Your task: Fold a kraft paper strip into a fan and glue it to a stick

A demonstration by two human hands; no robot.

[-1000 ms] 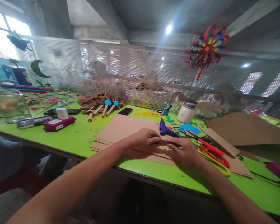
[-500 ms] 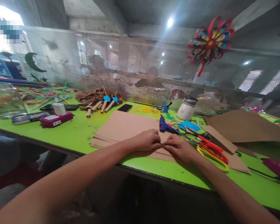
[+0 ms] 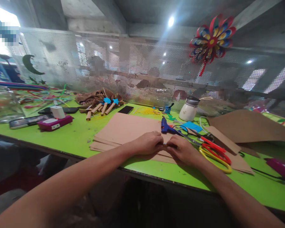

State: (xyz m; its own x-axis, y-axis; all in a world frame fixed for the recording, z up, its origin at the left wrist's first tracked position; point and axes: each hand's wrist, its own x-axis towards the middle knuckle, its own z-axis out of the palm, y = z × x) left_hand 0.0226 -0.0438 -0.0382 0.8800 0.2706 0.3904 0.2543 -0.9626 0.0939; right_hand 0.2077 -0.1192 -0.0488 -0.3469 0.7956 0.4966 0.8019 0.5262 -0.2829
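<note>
My left hand (image 3: 150, 142) and my right hand (image 3: 180, 148) meet over the near edge of a stack of brown kraft paper (image 3: 125, 126). Both have their fingers curled and pinched together, fingertips almost touching. A small, thin piece shows in the narrow gap between them, mostly hidden by the fingers, and I cannot make out its kind. Just beyond my right hand lies a blue glue gun (image 3: 166, 127) on the paper. Scissors with red handles (image 3: 217, 152) and a pair with yellow handles (image 3: 213, 161) rest right of that hand.
On the green table (image 3: 68, 139) stand a white jar with a dark lid (image 3: 188, 109) and a glass jar (image 3: 4, 104). A purple power block (image 3: 54, 123), phones and brown paper crafts with blue stars (image 3: 106, 100) lie leftward. Large brown paper (image 3: 249, 126) bulges at right. A perforated screen (image 3: 133, 69) stands behind.
The fingers of my right hand have curled in more around the small piece. My left hand keeps nearly the same pose. The whole view has shifted slightly.
</note>
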